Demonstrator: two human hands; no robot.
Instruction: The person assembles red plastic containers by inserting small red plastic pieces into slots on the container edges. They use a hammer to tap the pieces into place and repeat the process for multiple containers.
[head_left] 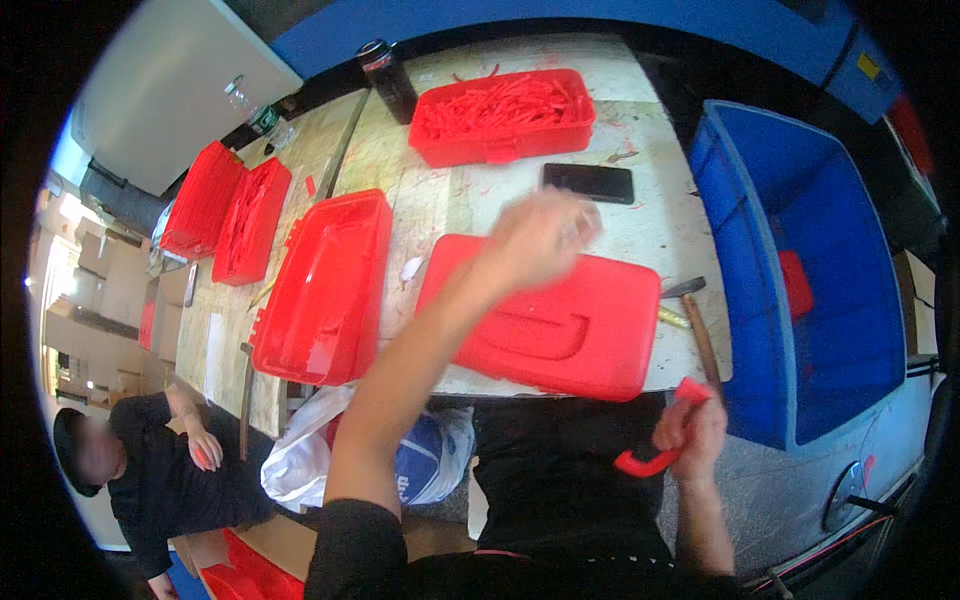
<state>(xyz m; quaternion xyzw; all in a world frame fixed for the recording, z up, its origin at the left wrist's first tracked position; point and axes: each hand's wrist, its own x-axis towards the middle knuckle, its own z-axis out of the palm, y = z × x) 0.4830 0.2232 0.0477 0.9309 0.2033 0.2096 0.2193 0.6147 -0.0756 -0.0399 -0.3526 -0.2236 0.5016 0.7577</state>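
My right hand (697,440) is closed around a curved red plastic handle (648,464) just off the table's front edge. My left hand (545,232), smeared by motion, hovers over the far edge of a flat red plastic lid (610,330); whether its fingers hold anything cannot be made out. The lid lies on the table with a handle-shaped outline on its top. A black phone (600,183) rests just beyond my left hand. Left of the lid stands a red plastic toolbox base (318,290) with nothing visible inside.
A red bin (470,152) of red strips and a dark can (388,80) stand at the back. A hammer (703,335) lies at the right edge, beside a tall blue bin (800,400). Another person (150,470) is at the lower left; a water bottle (262,118) stands far left.
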